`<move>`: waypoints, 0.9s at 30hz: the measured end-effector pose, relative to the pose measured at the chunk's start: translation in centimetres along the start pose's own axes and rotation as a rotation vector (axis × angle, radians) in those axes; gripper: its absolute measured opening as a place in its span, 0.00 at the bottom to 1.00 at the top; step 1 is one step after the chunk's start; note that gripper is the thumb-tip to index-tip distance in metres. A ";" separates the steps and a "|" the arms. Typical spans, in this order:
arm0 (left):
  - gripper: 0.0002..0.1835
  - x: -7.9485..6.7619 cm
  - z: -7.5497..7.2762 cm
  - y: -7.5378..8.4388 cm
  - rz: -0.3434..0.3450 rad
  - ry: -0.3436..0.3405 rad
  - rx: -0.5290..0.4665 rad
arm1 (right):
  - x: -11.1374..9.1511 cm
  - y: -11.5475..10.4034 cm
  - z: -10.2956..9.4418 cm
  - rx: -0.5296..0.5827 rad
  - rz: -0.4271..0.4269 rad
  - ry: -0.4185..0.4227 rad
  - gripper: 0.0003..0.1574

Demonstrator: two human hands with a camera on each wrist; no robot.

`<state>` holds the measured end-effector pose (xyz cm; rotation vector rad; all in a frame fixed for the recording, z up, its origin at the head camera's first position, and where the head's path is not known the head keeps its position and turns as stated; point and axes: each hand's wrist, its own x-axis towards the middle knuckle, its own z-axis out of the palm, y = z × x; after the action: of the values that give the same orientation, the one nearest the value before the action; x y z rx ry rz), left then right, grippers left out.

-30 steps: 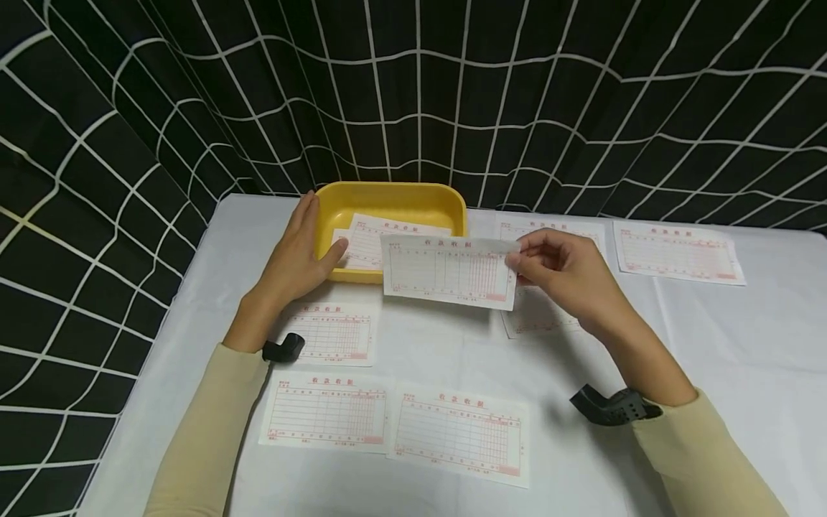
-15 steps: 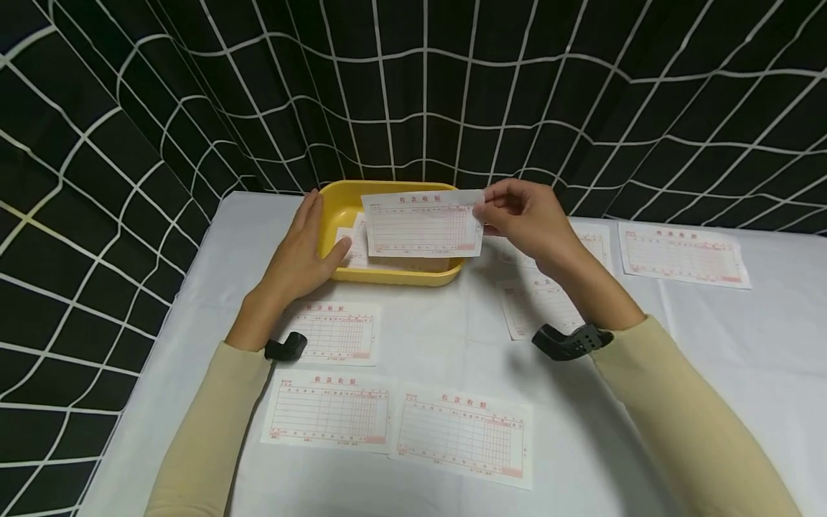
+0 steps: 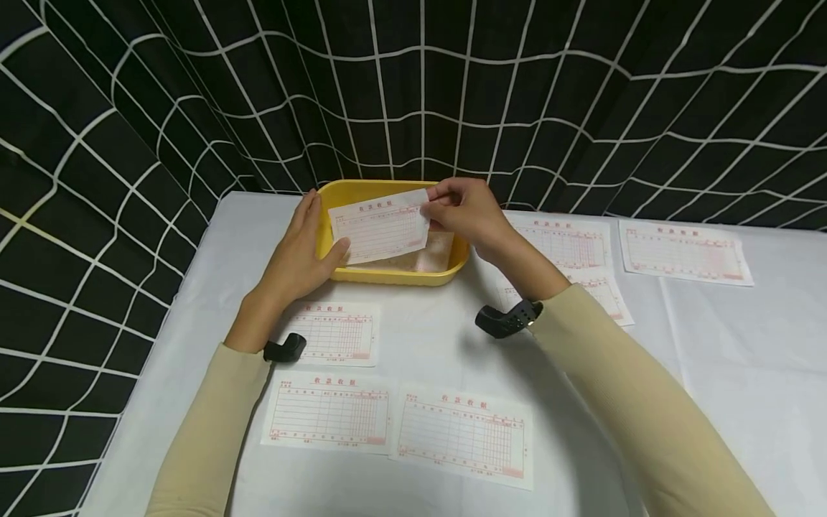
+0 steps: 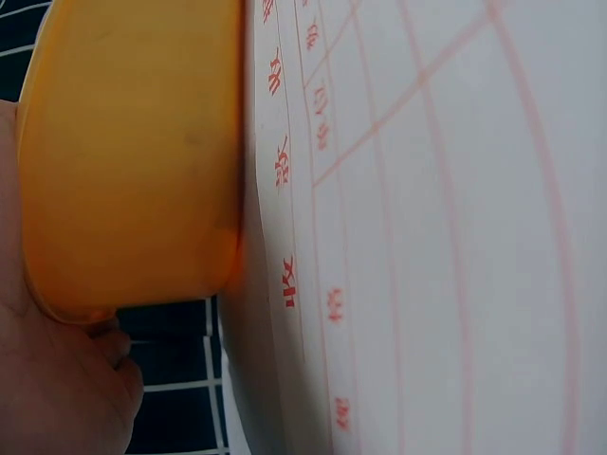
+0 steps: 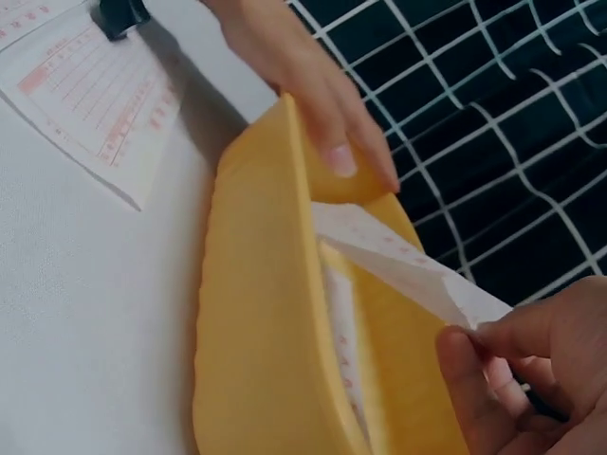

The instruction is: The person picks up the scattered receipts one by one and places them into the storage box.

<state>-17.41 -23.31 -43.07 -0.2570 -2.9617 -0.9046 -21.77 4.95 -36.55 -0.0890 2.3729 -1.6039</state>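
Note:
A yellow plastic basin (image 3: 400,278) stands at the back of the white table, with paper slips (image 3: 438,251) lying inside. My left hand (image 3: 293,248) grips its left end, thumb over the rim and fingers along the outer wall. Between thumb and fingers, my right hand (image 3: 468,210) pinches the right edge of a receipt slip (image 3: 380,228) printed in red. This slip slants over the basin's opening, its left end near my left thumb. From the right wrist view, the slip (image 5: 408,251) reaches down past the rim toward the left hand (image 5: 327,118).
Receipt slips lie flat on the table: one under my left wrist (image 3: 339,334), two side by side in front (image 3: 326,413), two partly under my right forearm (image 3: 562,240), another at the far right (image 3: 685,251). Black cloth with a white grid (image 3: 420,86) hangs behind and left.
My right hand has carried the receipt slip leftward from in front of the basin to over its opening, and the slip now tilts. The left hand stays on the basin.

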 end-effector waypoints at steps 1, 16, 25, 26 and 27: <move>0.51 0.0 0.0 0.0 0.003 0.002 -0.002 | 0.1 0.0 0.4 -0.012 0.005 0.002 0.13; 0.52 -0.1 -0.2 -0.2 -0.031 -0.015 0.014 | -1.4 0.1 0.5 -0.344 -0.310 -0.047 0.37; 0.51 0.0 -0.1 -0.1 -0.041 -0.015 0.004 | -5.0 0.8 -1.1 -0.271 -0.425 -0.054 0.31; 0.51 0.0 -0.1 -0.1 -0.041 -0.015 0.004 | -5.3 1.0 -1.2 -0.247 -0.429 -0.048 0.30; 0.51 0.1 -0.1 -0.1 -0.041 -0.016 0.003 | -5.7 1.2 -1.3 -0.227 -0.432 -0.039 0.29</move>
<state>-17.48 -23.43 -43.07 -0.2056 -2.9929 -0.9064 -16.51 7.75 -36.05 -0.7143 2.6208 -1.4656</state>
